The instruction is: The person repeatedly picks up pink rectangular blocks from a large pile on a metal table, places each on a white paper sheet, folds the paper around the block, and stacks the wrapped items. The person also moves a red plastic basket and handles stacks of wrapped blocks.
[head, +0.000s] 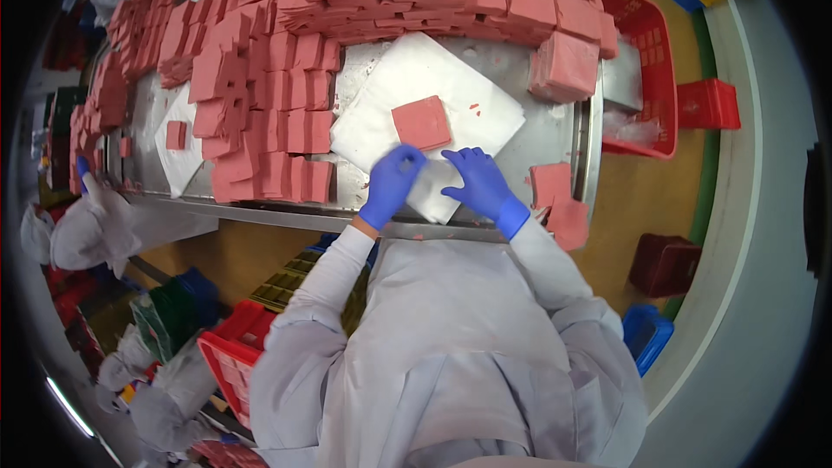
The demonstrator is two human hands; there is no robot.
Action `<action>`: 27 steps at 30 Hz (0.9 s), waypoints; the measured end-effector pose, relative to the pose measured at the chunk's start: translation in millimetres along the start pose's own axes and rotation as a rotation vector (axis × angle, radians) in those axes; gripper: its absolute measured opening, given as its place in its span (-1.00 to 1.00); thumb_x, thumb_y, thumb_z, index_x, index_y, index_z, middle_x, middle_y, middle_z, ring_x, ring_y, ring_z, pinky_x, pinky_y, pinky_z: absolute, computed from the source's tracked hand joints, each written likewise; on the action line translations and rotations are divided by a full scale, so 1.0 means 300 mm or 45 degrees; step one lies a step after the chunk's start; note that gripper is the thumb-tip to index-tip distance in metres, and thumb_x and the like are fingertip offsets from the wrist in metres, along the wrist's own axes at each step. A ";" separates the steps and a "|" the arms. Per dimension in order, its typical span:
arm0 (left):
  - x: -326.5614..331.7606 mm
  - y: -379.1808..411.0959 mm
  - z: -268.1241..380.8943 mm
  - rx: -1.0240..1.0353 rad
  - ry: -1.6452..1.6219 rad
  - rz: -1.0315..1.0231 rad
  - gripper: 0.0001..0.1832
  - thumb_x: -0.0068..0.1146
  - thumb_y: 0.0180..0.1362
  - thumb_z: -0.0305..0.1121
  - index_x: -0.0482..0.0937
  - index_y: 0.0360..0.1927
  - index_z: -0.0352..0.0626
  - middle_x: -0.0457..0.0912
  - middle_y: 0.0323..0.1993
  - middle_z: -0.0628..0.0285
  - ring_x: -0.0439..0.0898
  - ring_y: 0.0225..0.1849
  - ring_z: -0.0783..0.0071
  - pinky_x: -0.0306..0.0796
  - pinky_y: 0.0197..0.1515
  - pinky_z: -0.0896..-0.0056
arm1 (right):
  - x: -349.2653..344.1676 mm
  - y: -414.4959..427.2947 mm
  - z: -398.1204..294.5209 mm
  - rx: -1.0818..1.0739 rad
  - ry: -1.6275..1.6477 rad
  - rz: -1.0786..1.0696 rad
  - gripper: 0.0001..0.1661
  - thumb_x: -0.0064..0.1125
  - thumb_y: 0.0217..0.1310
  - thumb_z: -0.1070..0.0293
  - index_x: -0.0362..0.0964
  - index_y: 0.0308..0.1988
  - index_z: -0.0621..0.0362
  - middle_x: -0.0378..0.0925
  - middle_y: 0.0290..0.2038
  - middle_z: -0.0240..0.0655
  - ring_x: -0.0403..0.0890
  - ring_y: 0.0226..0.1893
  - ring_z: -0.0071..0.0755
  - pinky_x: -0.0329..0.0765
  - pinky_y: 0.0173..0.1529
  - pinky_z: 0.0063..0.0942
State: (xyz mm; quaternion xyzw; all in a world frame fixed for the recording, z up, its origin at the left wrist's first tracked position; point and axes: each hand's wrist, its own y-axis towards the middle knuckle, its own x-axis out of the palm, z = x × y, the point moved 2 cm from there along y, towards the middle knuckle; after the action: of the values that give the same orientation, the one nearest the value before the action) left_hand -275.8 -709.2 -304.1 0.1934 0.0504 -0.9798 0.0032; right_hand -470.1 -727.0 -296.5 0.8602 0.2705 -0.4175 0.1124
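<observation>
A stack of white sheets (429,68) lies askew on the metal table, its near corner by the front edge. On the sheets rests a square block of thin pink slices (422,122), probably processed meat, with small pink scraps to its right. My left hand (393,182), in a blue glove, has its thumb and fingers pinched on a white sheet near that corner, just below the block. The sheet's lifted part is blurred between my hands. My gloved right hand (479,179) is over the sheets' right near side, fingers apart, thumb towards the left hand.
Piles of pink slices (273,117) stand left and behind; one stack (565,68) and loose slices (562,205) are at right. A red crate (656,58) stands beyond the metal table's right edge (588,143). At far left a co-worker's sleeve (94,227) reaches the table.
</observation>
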 end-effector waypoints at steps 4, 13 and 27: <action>0.022 -0.026 0.076 0.381 0.400 -0.157 -0.80 0.27 0.04 -0.29 0.58 -0.30 -0.12 0.58 -0.24 0.17 0.55 -0.15 0.26 0.41 -0.05 0.25 | 0.003 0.028 0.085 0.044 0.268 0.096 -0.75 0.28 0.04 0.24 0.57 -0.27 0.13 0.52 -0.36 -0.30 0.53 -0.26 -0.26 0.46 -0.10 -0.33; -0.043 0.344 -0.042 0.308 0.675 0.811 -0.77 0.05 0.16 -0.35 0.50 -0.15 -0.23 0.56 -0.22 0.00 0.54 -0.21 0.01 0.39 -0.17 0.10 | -0.085 0.414 0.043 0.095 0.731 0.651 -0.57 0.18 0.21 0.22 0.44 0.02 0.20 0.51 0.00 -0.12 0.51 0.04 -0.15 0.41 0.13 -0.32; 0.068 0.082 0.117 0.231 0.736 0.264 -0.69 0.12 0.16 -0.21 0.58 -0.15 -0.24 0.61 -0.17 0.03 0.56 -0.07 0.09 0.40 0.00 0.19 | 0.060 0.074 0.090 0.012 0.147 -0.238 -0.71 0.15 0.07 0.23 0.59 -0.18 0.05 0.52 -0.21 -0.22 0.51 -0.14 -0.08 0.45 -0.03 -0.16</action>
State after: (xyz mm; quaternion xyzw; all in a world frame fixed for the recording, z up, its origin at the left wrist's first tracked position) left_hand -307.3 -737.0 -281.9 0.4675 -0.0582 -0.8792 0.0714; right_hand -466.2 -750.1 -328.2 0.8542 0.3538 -0.3773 0.0533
